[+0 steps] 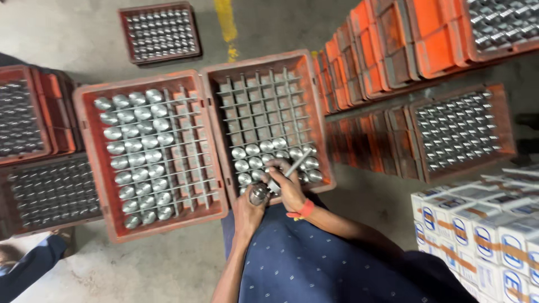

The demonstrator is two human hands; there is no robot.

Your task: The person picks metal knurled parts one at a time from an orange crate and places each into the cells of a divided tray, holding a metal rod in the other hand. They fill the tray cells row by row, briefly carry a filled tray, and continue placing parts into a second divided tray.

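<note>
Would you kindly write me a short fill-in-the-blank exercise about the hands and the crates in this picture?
1. The left hand holds a shiny round metal cylinder over the ____ edge of the gridded orange plastic crate.
2. The right hand grips a slim silver ____.
3. That crate's filled cells lie in its ____ rows.
4. The right wrist wears an ____ band.

Missing words: near; rod; near; orange

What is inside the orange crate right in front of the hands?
The orange crate holds a grid divider, mostly empty, with shiny metal cylinders in the near rows. Both hands hide the nearest cells.
</note>
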